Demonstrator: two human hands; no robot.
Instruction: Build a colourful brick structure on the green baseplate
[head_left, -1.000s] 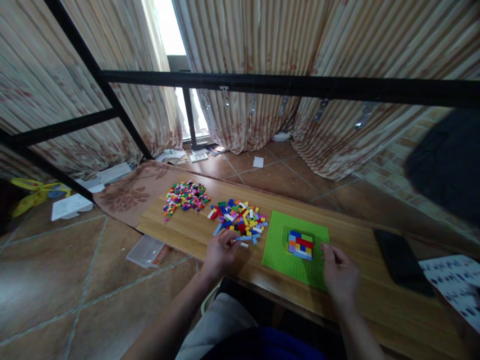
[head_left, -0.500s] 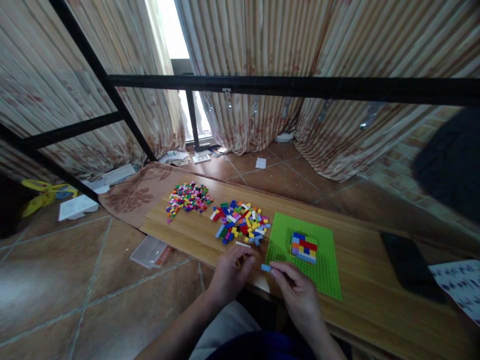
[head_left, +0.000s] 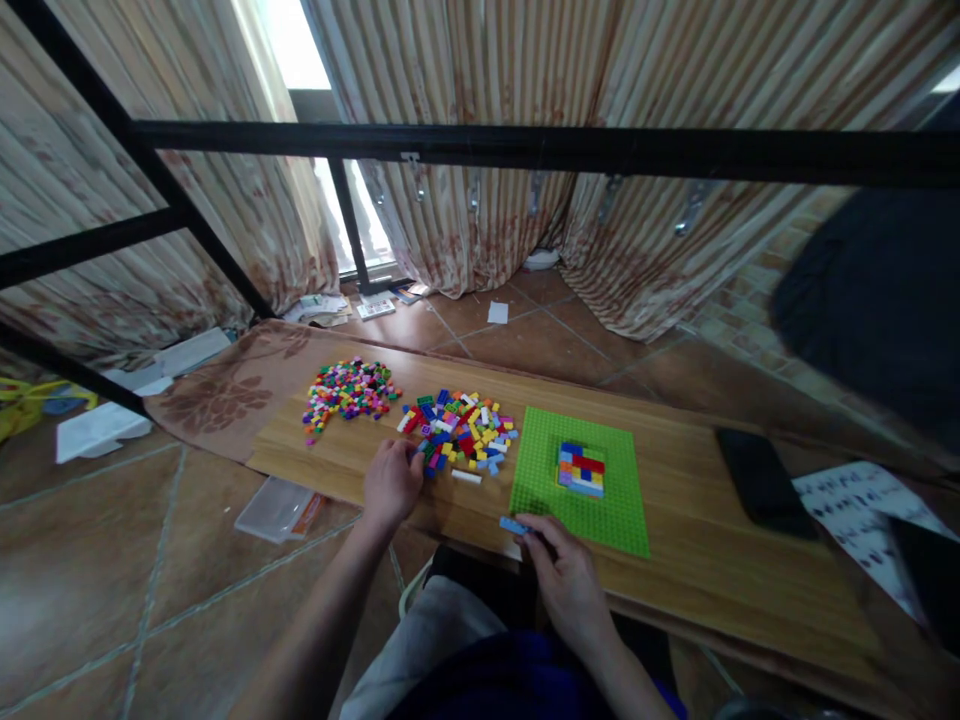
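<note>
My right hand (head_left: pixel 566 570) pinches a long light blue brick (head_left: pixel 512 525) between thumb and fingers, just off the near left corner of the green baseplate (head_left: pixel 630 520). On the baseplate sits a block of joined bricks (head_left: pixel 581 470) in blue, red, yellow, orange, white and light blue. My left hand (head_left: pixel 394 482) is at the near left edge of a pile of larger bricks (head_left: pixel 465 430), its fingers curled together; whatever they grip is mostly hidden. A white brick (head_left: pixel 466 477) lies by itself just in front of that pile.
A heap of small colourful bricks (head_left: pixel 349 392) lies farther left on the wooden table (head_left: pixel 675 580). To the right are a black flat device (head_left: pixel 761 480) and a printed sheet (head_left: pixel 862 510). A clear plastic lid (head_left: pixel 274 508) is on the floor. A black rail (head_left: pixel 487 142) crosses beyond.
My left hand has moved left and away to the brick pile's edge. My right hand keeps hold of the light blue brick beside the baseplate. The whole view has shifted slightly.
</note>
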